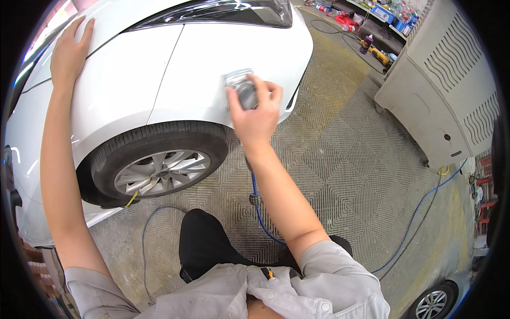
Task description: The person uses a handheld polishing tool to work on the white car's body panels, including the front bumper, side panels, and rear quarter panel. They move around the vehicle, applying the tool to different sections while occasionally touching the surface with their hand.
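Closest in, the person's grey shirt [202, 297] and black trousers [204, 239] fill the near edge, with a blue hose [258, 212] lying beyond the knees and running up toward the right wrist; whether it joins the tool cannot be told. A little farther, on the left, stands the front wheel [161, 173] of a white car [127, 85], a short yellow piece [132, 198] showing by its lower rim.

Above and right of that wheel, the right hand [255, 117] is clamped around a blurred grey hand tool [246, 94], thumb on one side and fingers on the other. The tool sits at the car's front corner panel [204, 58], below the headlight [234, 15]. The left hand [70, 56], holding nothing, rests with fingers extended on the car's upper body at far left, seemingly as a brace.

The step in hand looks like working the tool over the panel; the next move likely calls for level, even contact and a slack hose.

Farther right stands a beige vented cabinet [419, 80] on the patterned floor [329, 181], and beyond it a purple bottle [366, 44].
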`<move>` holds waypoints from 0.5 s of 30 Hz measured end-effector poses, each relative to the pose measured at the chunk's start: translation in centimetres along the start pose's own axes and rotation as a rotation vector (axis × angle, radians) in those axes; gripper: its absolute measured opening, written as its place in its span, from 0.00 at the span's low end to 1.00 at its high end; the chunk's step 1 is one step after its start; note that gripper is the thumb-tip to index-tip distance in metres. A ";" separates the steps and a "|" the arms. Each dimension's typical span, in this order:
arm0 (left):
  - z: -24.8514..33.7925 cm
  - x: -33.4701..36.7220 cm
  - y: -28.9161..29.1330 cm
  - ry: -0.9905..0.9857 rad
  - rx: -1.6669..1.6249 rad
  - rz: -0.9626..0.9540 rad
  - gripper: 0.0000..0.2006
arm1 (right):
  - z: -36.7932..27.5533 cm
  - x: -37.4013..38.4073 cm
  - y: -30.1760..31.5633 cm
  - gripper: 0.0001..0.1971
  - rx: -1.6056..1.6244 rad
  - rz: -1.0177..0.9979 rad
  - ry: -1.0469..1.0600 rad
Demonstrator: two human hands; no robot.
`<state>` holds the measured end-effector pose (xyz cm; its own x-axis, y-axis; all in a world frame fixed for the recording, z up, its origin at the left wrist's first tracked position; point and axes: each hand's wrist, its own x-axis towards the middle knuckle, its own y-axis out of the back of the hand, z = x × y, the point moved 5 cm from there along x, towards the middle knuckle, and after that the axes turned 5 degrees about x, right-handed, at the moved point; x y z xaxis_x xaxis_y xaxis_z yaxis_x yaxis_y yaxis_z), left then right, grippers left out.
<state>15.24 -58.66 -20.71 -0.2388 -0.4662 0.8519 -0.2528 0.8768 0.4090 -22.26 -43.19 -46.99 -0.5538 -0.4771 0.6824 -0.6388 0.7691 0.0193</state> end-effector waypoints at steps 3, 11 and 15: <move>-0.3 0.1 -0.3 -0.003 0.017 0.000 0.34 | 0.5 0.3 0.1 0.22 0.019 -0.009 -0.024; -0.8 0.3 -0.8 -0.026 0.012 0.011 0.34 | -1.7 -3.0 -1.4 0.23 0.109 -0.082 -0.010; -0.8 0.4 -1.0 -0.033 0.020 0.011 0.34 | 3.7 -0.2 0.8 0.22 0.041 0.016 -0.148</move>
<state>16.13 -59.62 -20.56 -0.2722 -0.4601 0.8451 -0.2687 0.8797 0.3924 -24.63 -44.03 -49.84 -0.6351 -0.5243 0.5672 -0.6485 0.7609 -0.0228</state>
